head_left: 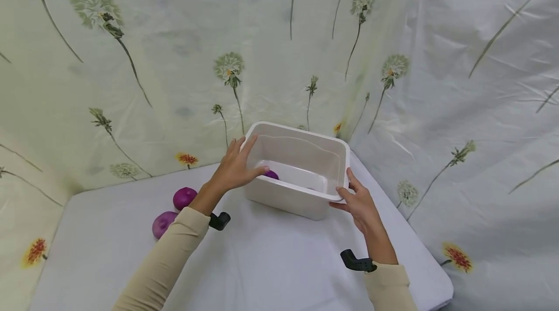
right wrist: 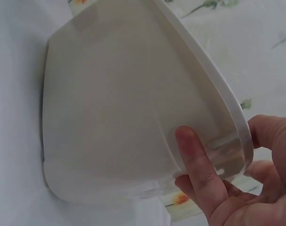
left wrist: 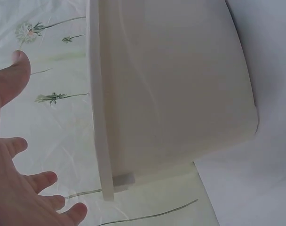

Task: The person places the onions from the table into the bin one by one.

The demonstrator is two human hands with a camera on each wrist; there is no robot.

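Note:
A white plastic tub (head_left: pixel 288 199) stands on the white-covered table, its open top tilted toward the head camera. My right hand (head_left: pixel 361 206) grips its near right corner; in the right wrist view, fingers (right wrist: pixel 199 165) lie along the outer wall beneath the rim and the thumb is over the rim. My left hand (head_left: pixel 234 168) is at the tub's left end with fingers spread; the left wrist view shows a gap between the fingertips and the rim. Inside the tub, a purple round thing (head_left: pixel 272 174) shows partly, the rest hidden by the near wall and left thumb.
Two purple, onion-like round things, one darker (head_left: pixel 184 198) and one paler (head_left: pixel 163 224), lie on the table (head_left: pixel 262 262) left of the tub, beside the left forearm. A flower-printed sheet (head_left: pixel 174 68) hangs behind the table and along its right side.

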